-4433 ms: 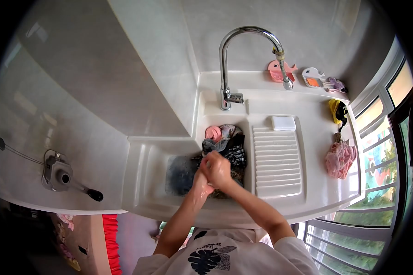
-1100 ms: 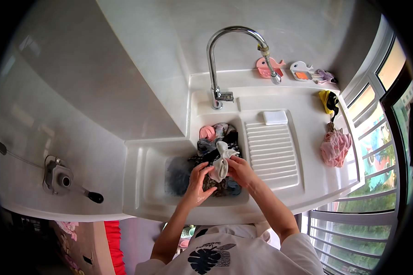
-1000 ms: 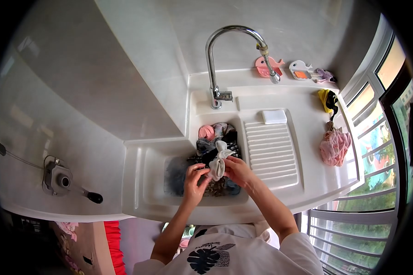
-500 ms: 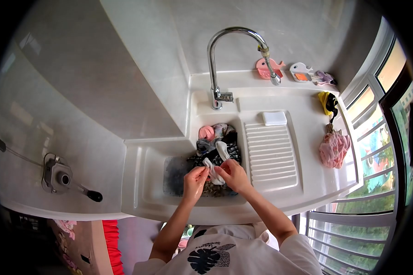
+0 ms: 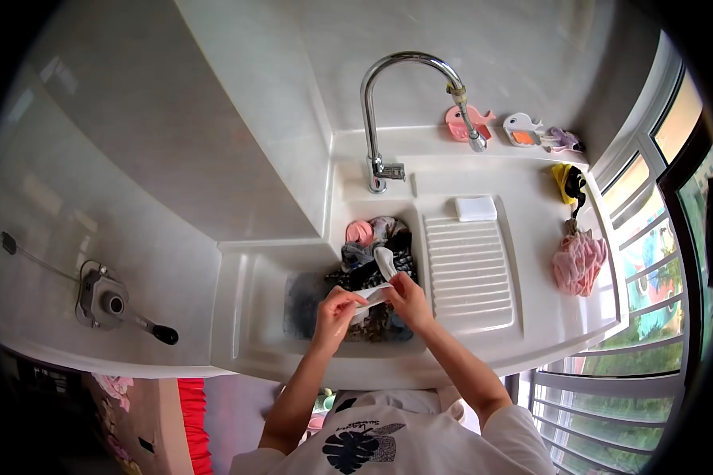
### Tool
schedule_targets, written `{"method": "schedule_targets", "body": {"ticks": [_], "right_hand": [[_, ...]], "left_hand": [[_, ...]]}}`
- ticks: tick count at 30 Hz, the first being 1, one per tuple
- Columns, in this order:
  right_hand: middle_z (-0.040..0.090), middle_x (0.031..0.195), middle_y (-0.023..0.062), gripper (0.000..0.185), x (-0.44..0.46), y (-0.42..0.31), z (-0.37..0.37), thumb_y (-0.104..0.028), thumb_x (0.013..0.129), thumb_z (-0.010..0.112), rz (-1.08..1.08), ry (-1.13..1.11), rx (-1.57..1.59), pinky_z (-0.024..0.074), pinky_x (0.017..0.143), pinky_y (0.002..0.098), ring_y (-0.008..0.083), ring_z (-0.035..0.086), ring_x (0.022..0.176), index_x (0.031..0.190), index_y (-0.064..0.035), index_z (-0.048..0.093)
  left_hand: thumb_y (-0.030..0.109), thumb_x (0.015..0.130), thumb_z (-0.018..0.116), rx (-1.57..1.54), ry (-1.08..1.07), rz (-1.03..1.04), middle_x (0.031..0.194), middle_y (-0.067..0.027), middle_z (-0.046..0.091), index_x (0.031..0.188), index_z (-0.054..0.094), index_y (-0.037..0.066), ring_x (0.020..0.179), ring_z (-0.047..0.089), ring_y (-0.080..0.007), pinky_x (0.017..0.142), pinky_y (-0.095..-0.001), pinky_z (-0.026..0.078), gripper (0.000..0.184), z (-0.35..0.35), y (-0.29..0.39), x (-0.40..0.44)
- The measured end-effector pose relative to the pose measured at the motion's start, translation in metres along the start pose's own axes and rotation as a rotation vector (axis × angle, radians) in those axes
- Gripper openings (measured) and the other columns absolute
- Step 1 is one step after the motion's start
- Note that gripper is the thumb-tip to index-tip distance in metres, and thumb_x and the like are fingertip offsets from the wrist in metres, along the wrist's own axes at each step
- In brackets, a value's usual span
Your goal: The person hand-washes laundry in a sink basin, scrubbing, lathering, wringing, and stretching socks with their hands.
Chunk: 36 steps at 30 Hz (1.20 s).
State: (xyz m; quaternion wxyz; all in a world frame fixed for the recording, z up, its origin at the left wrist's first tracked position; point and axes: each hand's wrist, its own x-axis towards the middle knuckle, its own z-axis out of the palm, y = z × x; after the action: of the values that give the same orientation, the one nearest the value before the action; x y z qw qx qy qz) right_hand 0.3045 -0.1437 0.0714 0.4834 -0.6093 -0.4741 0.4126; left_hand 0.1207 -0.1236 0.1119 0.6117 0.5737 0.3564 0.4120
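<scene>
Over the sink basin, my left hand and my right hand pinch a white sock that is stretched between them. A white end of cloth rises past my right hand toward the faucet; whether it belongs to the same sock I cannot tell. Below my hands lies a heap of wet clothes in dark, grey, patterned and pink fabric. Greyish water fills the basin's left part. Fingertips hide some of the sock.
A chrome faucet arches over the sink. On the right, a white soap bar lies atop the ribbed washboard. Pink cloth and a yellow-and-black item rest along the right edge. Whale-shaped soap dishes stand at the back.
The white sock, bunched and hanging between my hands before, is now pulled taut across them. My hands stay in nearly the same place above the clothes.
</scene>
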Motion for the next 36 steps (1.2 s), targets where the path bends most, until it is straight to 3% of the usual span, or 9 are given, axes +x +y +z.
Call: {"method": "schedule_targets", "body": {"ticks": [2,8,10,11,14,20,26,30,36], "right_hand": [[0.058,0.077,0.0049,0.009,-0.002,-0.006,0.005,-0.007,0.087,0.055,0.076,-0.034,0.551,0.0472,0.066,0.0285,0.0124,0.057,0.072,0.091,-0.0025,0.048],[0.055,0.077,0.0032,0.010,-0.008,-0.033,-0.002,-0.004,0.087,0.054,-0.114,-0.218,0.184,0.0446,0.063,0.0270,0.0119,0.054,0.069,0.091,-0.0062,0.045],[0.056,0.074,0.0064,0.013,-0.013,-0.040,-0.003,-0.005,0.084,0.056,-0.194,-0.116,-0.204,0.0456,0.062,0.0308,0.0181,0.056,0.067,0.091,-0.0058,0.045],[0.057,0.070,0.0095,0.015,-0.015,-0.041,-0.002,-0.006,0.081,0.059,-0.266,-0.015,-0.590,0.0465,0.060,0.0346,0.0243,0.059,0.065,0.090,-0.0053,0.046],[0.056,0.066,0.0133,0.016,-0.017,-0.027,0.011,-0.008,0.077,0.061,-0.516,0.102,-0.610,0.0457,0.058,0.0421,0.0337,0.058,0.065,0.085,-0.0050,0.048],[0.052,0.078,0.0076,0.019,-0.032,-0.051,0.009,-0.005,0.066,0.064,-0.758,0.054,-0.682,0.0459,0.064,0.0355,0.0243,0.053,0.076,0.082,-0.0059,0.055],[0.058,0.082,0.0105,0.019,-0.036,-0.036,-0.002,-0.002,0.076,0.065,-0.628,0.004,-0.108,0.0470,0.066,0.0321,0.0258,0.056,0.076,0.095,-0.0026,0.061],[0.062,0.090,0.0074,0.020,-0.013,-0.016,-0.029,-0.020,0.093,0.050,0.079,0.121,0.270,0.0461,0.069,0.0289,0.0155,0.057,0.080,0.098,-0.0026,0.059],[0.058,0.087,-0.0031,0.019,-0.008,-0.031,-0.013,-0.026,0.094,0.052,0.298,-0.341,0.761,0.0410,0.072,0.0234,0.0052,0.049,0.082,0.092,-0.0077,0.057]], "left_hand": [[0.000,0.078,0.059,0.784,0.106,0.180,0.080,-0.0068,0.049,0.082,0.063,0.004,0.073,0.054,-0.0222,0.064,-0.0324,0.044,0.008,0.009,0.003,-0.003],[0.010,0.080,0.061,1.325,0.111,0.217,0.077,-0.0066,0.049,0.095,0.055,0.004,0.070,0.056,-0.0247,0.058,-0.0365,0.046,0.017,0.016,-0.018,0.000],[0.017,0.087,0.058,-0.127,0.008,-0.697,0.073,-0.0041,0.049,0.094,0.055,0.008,0.071,0.056,-0.0183,0.055,-0.0341,0.046,0.012,0.007,-0.011,0.011],[0.017,0.087,0.058,-0.125,0.002,-0.699,0.073,-0.0041,0.049,0.094,0.055,0.008,0.071,0.056,-0.0183,0.055,-0.0341,0.046,0.012,0.010,-0.012,0.012],[0.019,0.091,0.052,-0.849,0.170,-0.445,0.084,-0.0027,0.057,0.100,0.054,0.009,0.083,0.055,-0.0139,0.075,-0.0285,0.045,0.013,0.022,-0.018,0.020],[0.017,0.092,0.050,-0.910,0.066,-0.385,0.113,-0.0061,0.056,0.117,0.052,0.007,0.106,0.053,-0.0191,0.089,-0.0327,0.042,0.027,0.024,-0.008,0.024],[0.021,0.092,0.049,-0.871,0.021,-0.369,0.124,-0.0069,0.052,0.131,0.041,0.008,0.114,0.050,-0.0199,0.096,-0.0367,0.040,0.042,0.007,-0.013,0.023],[0.013,0.090,0.052,-0.757,0.046,-0.297,0.129,-0.0028,0.047,0.141,0.029,0.014,0.121,0.045,-0.0168,0.100,-0.0347,0.037,0.056,0.002,0.002,0.012],[0.005,0.084,0.056,-0.601,-0.059,-0.297,0.123,-0.0049,0.050,0.135,0.036,0.010,0.117,0.049,-0.0182,0.097,-0.0338,0.039,0.055,0.011,0.003,0.012]]}}
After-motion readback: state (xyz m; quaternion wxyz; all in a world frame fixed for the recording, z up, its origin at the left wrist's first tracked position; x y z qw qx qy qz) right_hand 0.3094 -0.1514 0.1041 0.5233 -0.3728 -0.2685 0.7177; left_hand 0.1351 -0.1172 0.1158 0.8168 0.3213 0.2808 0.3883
